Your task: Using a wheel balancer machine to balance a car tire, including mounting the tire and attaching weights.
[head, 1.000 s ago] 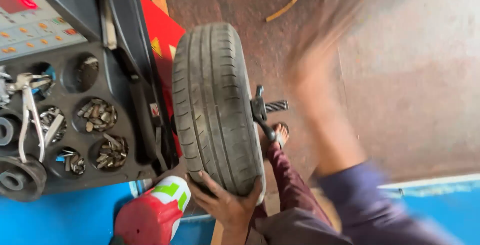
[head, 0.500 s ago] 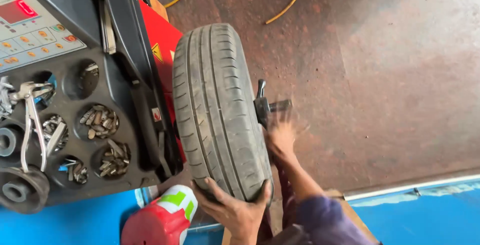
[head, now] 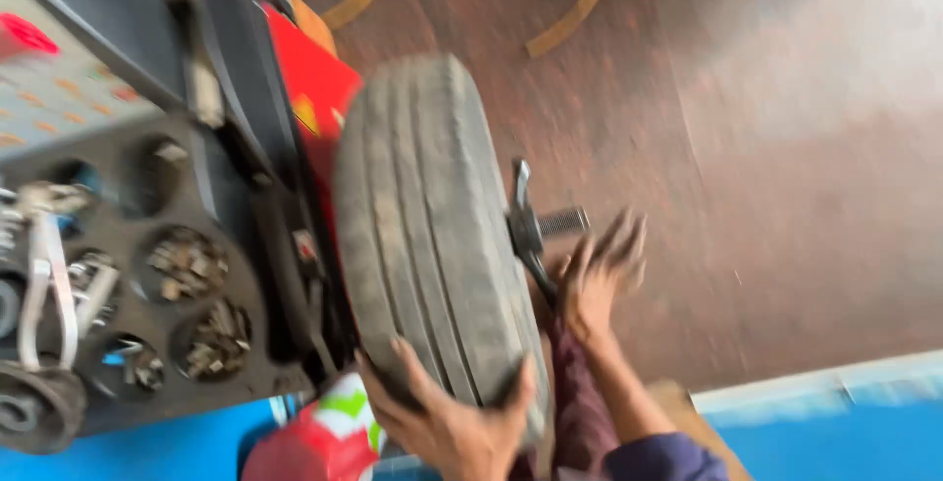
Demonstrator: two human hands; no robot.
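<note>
Head view, looking down. A car tyre (head: 432,245) stands upright on the shaft of a wheel balancing machine (head: 147,245), tread facing the camera; it serves as the landmark here. The left hand (head: 457,422) cups the lower edge of the tyre, fingers spread and curled over the tread, thumb on the outer shoulder. The right hand (head: 599,275) is at the outer face of the tyre, fingers splayed open and blurred, just beside the winged locking nut (head: 526,230) on the threaded shaft end (head: 565,221); whether it touches the nut cannot be told. On the far side of the tyre, the machine's tray holds cups of small metal weights (head: 187,265) and a pair of pliers (head: 44,275). Below the tyre lies a red and white hood (head: 324,442). Risk, as judged: fingers so near the nut's wings could be struck or pinched if the wheel turns, and a loose nut could let the tyre wobble on the shaft.
</note>
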